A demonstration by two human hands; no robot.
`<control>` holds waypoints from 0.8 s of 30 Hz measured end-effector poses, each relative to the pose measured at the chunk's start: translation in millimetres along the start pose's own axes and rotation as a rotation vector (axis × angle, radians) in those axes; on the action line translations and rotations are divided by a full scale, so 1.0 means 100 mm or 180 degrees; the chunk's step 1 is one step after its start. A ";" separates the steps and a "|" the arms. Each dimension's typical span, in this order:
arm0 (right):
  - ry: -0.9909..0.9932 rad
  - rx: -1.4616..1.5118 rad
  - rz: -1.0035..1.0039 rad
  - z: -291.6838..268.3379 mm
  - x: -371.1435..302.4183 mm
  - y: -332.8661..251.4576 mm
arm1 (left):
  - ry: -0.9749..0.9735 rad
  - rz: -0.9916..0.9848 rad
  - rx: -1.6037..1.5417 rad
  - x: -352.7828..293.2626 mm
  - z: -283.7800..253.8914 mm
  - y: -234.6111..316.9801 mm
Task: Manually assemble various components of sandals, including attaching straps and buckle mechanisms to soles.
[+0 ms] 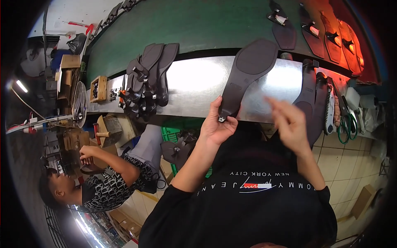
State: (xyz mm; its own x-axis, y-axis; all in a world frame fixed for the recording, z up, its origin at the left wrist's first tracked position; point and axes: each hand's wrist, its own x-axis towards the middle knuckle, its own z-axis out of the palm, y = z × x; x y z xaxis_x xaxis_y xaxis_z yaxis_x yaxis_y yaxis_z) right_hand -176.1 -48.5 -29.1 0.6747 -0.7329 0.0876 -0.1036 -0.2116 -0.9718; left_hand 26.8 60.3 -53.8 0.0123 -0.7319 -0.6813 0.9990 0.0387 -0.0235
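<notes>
My left hand (pixel 216 129) grips a dark brown shoe sole (pixel 253 62) by its narrow heel end, thumb on one side and fingers on the other. A small shiny metal piece shows at that heel end. The broad toe part points away from me, over the metal worktop (pixel 198 78). To its right, my right hand (pixel 291 124) is raised above the worktop's near edge and smeared by motion. Whether its fingers hold anything cannot be made out. Another dark sole (pixel 307 97) lies just beyond that hand, at the worktop's right end.
Stacked dark soles (pixel 151 74) with shiny black parts sit on the left. A wooden box (pixel 98 89) of small parts is farther left. Scissors (pixel 349 124) and a utility knife (pixel 329 109) hang at right. Several sandals lie on the green belt (pixel 231 25). A co-worker (pixel 120 177) sits at left.
</notes>
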 end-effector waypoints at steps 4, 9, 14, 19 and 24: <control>-0.0621 0.0714 0.0724 0.26 -0.15 -0.05 | -0.0262 -0.0249 0.0229 0.06 0.13 -0.16; -0.0335 0.0924 0.0341 0.39 -0.21 0.20 | -0.0081 -0.0185 0.0135 0.01 0.21 -0.38; -0.0022 0.0565 -0.0238 0.34 -0.16 0.12 | 0.0027 -0.0340 0.0054 -0.01 0.17 -0.43; -0.0368 0.1872 0.0706 0.20 -0.15 0.13 | 0.0142 -0.0368 0.0202 -0.05 0.20 -0.44; -0.0883 0.2285 0.1598 0.15 -0.14 0.03 | 0.0118 0.1291 0.1720 0.01 0.25 -0.43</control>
State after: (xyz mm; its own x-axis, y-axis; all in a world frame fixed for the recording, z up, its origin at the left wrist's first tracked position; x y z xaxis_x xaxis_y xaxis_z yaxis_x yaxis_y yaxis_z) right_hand -175.3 -28.9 -36.7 0.8339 -0.4292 -0.3469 -0.0157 0.6098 -0.7924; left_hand -15.2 41.2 -35.1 0.3989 -0.7070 -0.5840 0.7972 -0.0473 0.6018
